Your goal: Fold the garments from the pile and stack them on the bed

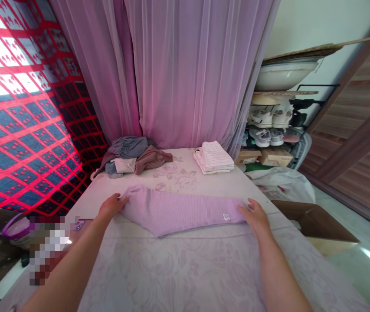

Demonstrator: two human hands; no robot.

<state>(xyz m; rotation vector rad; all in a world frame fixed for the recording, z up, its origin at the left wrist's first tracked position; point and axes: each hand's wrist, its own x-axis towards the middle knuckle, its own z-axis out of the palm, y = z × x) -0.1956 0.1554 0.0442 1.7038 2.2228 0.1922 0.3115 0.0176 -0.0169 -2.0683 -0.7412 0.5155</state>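
Observation:
A pair of lilac ribbed trousers [185, 212], folded lengthwise, lies across the bed in front of me, with a small white label near the right end. My left hand [110, 206] pinches the wider, waist end at the left. At the narrow leg end, my right hand [257, 218] grips the hem, the thumb on top and some fingers hidden beneath or behind the cloth. The fabric between both hands lies mostly flat, its crotch corner pointing toward me.
Crumpled grey, brown and pale clothes [132, 154] lie at the back left. A folded stack of striped pink-white clothes [215, 158] sits at the back right. Purple curtains [191, 73] hang behind. Right of the bed stand a shoe rack [266, 125] and an open cardboard box [318, 225].

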